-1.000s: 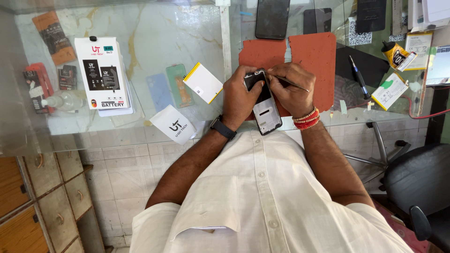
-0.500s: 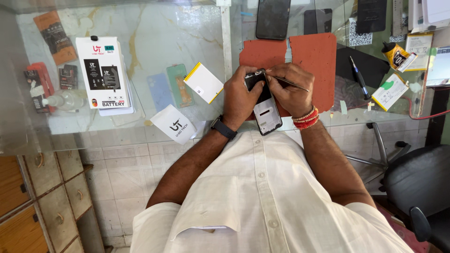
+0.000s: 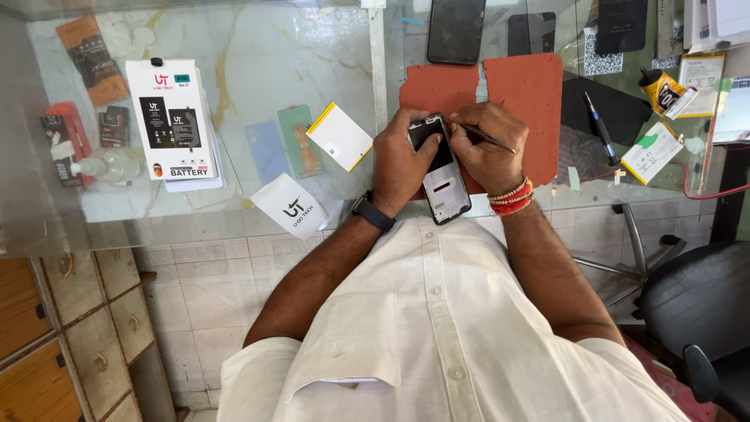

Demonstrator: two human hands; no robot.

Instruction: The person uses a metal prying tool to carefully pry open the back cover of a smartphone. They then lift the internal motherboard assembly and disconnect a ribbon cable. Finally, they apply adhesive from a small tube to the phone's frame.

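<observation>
An opened black smartphone (image 3: 441, 176) with its back removed lies over the near edge of a glass counter (image 3: 234, 78). My left hand (image 3: 400, 160), with a dark watch on the wrist, grips the phone's left side. My right hand (image 3: 486, 148), with red and orange bangles on the wrist, holds thin metal tweezers (image 3: 486, 137) whose tip points at the phone's upper part. Both hands rest above a red-brown work mat (image 3: 531, 94).
A white battery box (image 3: 170, 121), a yellow-edged white battery (image 3: 339, 137), a white pouch (image 3: 293, 207), a small clear bottle (image 3: 109, 166), a dark phone (image 3: 456, 30), a screwdriver (image 3: 601, 129) and a glue tube (image 3: 662, 90) lie on the counter. An office chair (image 3: 695, 312) stands right, wooden drawers (image 3: 62, 328) left.
</observation>
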